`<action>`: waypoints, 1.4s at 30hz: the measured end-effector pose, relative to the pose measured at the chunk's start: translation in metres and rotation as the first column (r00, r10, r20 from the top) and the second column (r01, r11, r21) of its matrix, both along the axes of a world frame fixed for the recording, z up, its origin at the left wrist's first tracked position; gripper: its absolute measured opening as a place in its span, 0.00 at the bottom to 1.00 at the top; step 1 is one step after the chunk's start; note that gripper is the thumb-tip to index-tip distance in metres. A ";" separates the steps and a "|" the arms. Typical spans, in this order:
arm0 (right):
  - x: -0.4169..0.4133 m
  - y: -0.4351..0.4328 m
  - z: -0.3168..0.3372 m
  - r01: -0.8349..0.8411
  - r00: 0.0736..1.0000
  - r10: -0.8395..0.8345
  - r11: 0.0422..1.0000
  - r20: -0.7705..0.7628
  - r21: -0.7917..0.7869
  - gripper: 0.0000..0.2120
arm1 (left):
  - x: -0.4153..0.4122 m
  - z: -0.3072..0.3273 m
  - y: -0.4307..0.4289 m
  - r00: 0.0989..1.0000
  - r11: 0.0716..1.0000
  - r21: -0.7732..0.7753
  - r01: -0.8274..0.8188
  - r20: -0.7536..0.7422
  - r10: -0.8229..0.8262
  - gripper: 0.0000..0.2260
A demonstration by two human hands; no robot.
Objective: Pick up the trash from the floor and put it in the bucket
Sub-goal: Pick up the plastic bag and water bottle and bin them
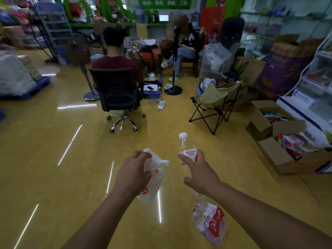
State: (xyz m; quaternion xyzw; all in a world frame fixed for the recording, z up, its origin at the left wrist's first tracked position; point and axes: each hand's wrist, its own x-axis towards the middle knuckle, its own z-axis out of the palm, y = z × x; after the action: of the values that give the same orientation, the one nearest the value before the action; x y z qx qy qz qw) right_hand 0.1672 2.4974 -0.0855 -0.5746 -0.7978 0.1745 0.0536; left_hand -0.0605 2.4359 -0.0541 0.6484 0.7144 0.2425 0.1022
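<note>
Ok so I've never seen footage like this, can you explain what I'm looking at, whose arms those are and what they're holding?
This is one picture from a camera worn on a person's head, looking forward and down, so the two arms are the wearer's own. The left hand grips a white plastic bag with red print. The right hand holds a clear water bottle with a white cap. A crumpled red-and-white wrapper shows below the right arm, over the shiny yellow floor; whether it lies there or hangs is unclear. Ahead, someone sits in a black office chair. No bucket is visible.
</note>
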 end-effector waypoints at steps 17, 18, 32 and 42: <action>-0.228 -0.078 0.049 -0.325 0.946 0.325 0.941 0.017 0.099 0.38 | -0.214 0.040 -0.145 0.962 0.960 0.076 -0.271 -0.004 0.272 0.22; -0.242 -0.083 0.051 -0.345 0.938 0.345 0.933 0.019 0.101 0.38 | -0.226 0.041 -0.155 0.956 0.953 0.080 -0.291 -0.004 0.293 0.21; -0.396 -0.138 0.052 -0.610 0.792 0.610 0.785 0.033 0.109 0.38 | -0.341 0.047 -0.265 0.831 0.829 0.092 -0.552 -0.015 0.556 0.21; -0.500 -0.139 0.036 -0.759 0.649 0.761 0.644 0.026 0.093 0.37 | -0.396 0.030 -0.300 0.691 0.692 0.017 -0.722 -0.033 0.722 0.21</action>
State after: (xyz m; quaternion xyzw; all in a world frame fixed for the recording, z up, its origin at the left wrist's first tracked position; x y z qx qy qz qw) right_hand -0.3327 2.3580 -0.0492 -0.1827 -0.9721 0.1471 0.0091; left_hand -0.4566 2.1355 -0.0241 0.3204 0.9130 0.2521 -0.0153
